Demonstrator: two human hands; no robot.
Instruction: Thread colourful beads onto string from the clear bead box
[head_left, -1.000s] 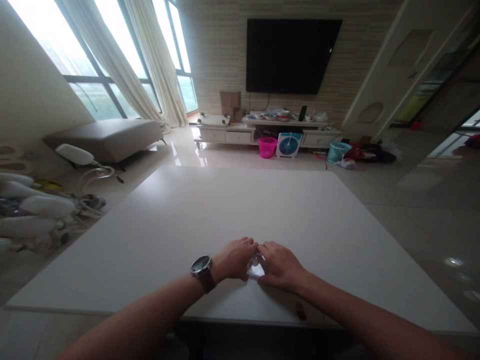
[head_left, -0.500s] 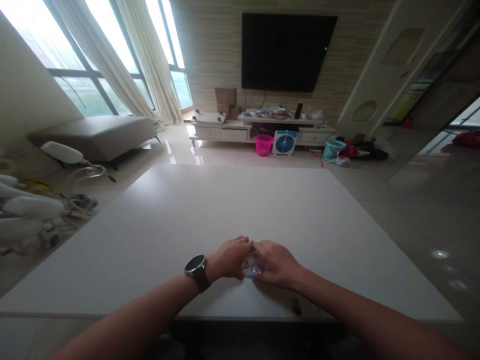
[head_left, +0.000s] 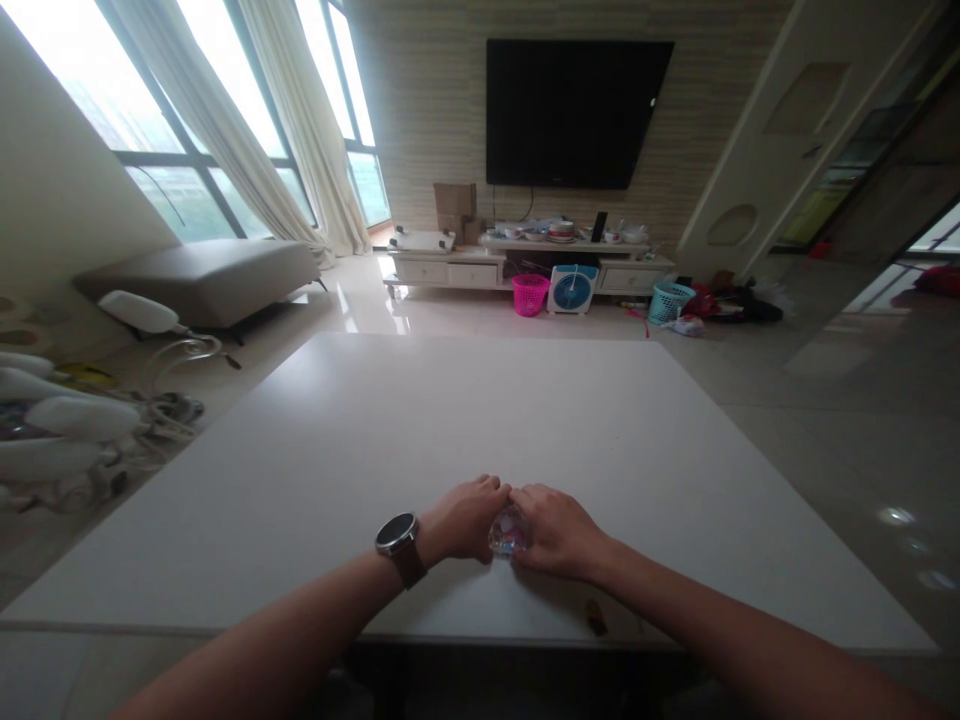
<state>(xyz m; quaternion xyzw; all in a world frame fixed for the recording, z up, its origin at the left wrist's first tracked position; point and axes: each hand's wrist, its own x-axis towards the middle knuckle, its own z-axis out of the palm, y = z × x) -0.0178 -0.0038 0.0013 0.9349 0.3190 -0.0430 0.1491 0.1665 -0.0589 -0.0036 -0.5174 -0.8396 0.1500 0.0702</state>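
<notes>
Between my two hands is a small clear, shiny object [head_left: 509, 531] with pink and blue glints; its exact kind cannot be made out. My left hand [head_left: 472, 515], with a round-faced watch [head_left: 397, 535] on its wrist, has its fingers curled around the object's left side. From the right, my right hand [head_left: 559, 530] wraps the other side. The fingertips of both hands meet at the far side of the object and partly cover it. Below them lies the white table [head_left: 480, 420]. A small brown-yellow piece [head_left: 596, 617] rests by the near edge, below my right wrist.
Beyond the table stand a low cabinet [head_left: 424, 272] with dishes on it, a pink basket [head_left: 530, 297], a blue and white fan [head_left: 573, 288] and a light-blue basket [head_left: 670, 303]. A lamp with white shades [head_left: 82, 418] is at the left, near a grey bench [head_left: 202, 275].
The view has tilted slightly, so the whole scene sits a little lower and to the right. Both hands keep their hold on the clear object, with hardly any visible movement.
</notes>
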